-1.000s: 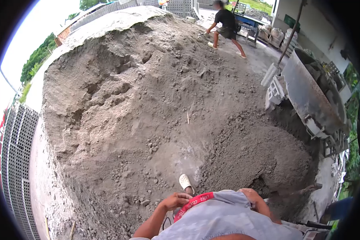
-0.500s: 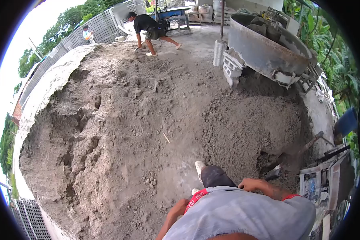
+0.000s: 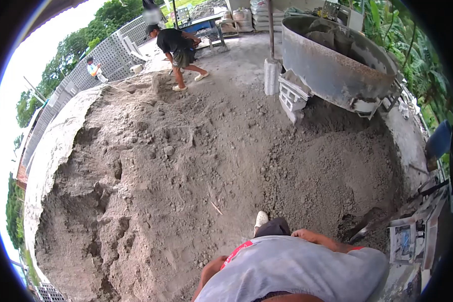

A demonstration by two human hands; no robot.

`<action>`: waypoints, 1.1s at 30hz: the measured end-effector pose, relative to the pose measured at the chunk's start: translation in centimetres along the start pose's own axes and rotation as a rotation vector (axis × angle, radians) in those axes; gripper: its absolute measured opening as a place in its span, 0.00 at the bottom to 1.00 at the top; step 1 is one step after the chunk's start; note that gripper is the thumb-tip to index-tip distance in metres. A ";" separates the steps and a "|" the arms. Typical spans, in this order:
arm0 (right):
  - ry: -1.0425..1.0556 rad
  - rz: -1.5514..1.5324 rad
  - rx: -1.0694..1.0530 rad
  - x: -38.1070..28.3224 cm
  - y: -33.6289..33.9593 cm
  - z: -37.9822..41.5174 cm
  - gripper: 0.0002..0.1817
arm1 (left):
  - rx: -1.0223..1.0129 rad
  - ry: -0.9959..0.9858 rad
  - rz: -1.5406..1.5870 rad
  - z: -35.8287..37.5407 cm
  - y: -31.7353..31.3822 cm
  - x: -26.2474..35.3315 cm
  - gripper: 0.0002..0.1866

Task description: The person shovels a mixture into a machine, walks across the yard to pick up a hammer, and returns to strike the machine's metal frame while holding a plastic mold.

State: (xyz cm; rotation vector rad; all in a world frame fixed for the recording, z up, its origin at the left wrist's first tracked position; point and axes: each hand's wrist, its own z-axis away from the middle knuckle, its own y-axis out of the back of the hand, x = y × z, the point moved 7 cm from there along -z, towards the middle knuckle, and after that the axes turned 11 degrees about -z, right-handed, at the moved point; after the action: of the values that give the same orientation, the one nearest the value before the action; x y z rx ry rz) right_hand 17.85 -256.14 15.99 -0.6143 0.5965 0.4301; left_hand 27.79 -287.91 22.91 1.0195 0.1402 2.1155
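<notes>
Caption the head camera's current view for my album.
Sand heaped beside a rust-streaked mixing pan, a worker in black stooping beyond.

Shows right hand (image 3: 304, 233) and partly hidden left hand (image 3: 218, 262) at edges of grey shirt (image 3: 307, 267); includes sandy heap (image 3: 151, 176) ahead, round metal drum (image 3: 337, 75) at upper right, and bending co-worker (image 3: 175, 44) beyond.

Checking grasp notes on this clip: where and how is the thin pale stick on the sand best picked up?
Probably by the middle of the stick, reaching down from above, finger and thumb closing across its length: it is thin, lies slanting on the sand, and nothing covers its middle.
</notes>
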 end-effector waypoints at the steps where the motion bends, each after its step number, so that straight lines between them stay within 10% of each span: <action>1: -0.007 -0.006 0.004 -1.3 -0.2 -0.7 0.13 | -0.014 -0.005 -0.014 -0.9 1.7 0.5 0.16; 10: 0.242 0.176 -0.011 -0.7 8.0 -13.5 0.14 | -0.140 -0.033 -0.117 -9.8 15.2 4.0 0.15; 22: 0.068 0.002 0.231 -26.8 7.9 -23.4 0.17 | -0.100 -0.244 -0.478 -34.5 40.5 7.1 0.13; 26: -0.171 -0.241 0.552 -32.5 8.4 -24.0 0.22 | 0.242 -0.263 -0.414 -41.0 48.4 11.1 0.16; 31: 0.027 0.024 0.579 -33.0 13.5 -28.7 0.25 | 0.095 -0.318 -0.688 -49.6 50.8 12.4 0.15; 33: 0.142 0.019 0.928 -33.4 18.0 -30.7 0.25 | -0.042 -0.377 -0.660 -51.2 51.5 14.0 0.17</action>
State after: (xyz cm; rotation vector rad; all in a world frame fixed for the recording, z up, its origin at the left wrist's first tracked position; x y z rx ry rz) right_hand -28.71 -269.18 9.50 0.2518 0.8515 0.0917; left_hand -44.34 -303.22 17.67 1.1363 0.2099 1.3085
